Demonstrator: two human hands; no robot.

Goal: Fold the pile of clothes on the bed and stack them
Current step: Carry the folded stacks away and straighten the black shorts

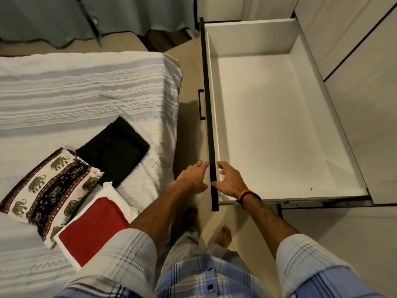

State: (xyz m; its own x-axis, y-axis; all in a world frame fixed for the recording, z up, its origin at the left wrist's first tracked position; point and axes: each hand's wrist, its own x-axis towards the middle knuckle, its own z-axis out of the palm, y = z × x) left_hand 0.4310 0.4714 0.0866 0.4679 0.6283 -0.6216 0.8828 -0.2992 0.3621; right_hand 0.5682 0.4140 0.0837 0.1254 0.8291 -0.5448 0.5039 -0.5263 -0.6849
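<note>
Place: home bedroom | bed [90, 87] under white striped cover | folded clothes [113, 151] lying on it | wardrobe drawer [268, 117] pulled open beside bed | grey curtain [53, 18] reaching the floor [187, 130]
</note>
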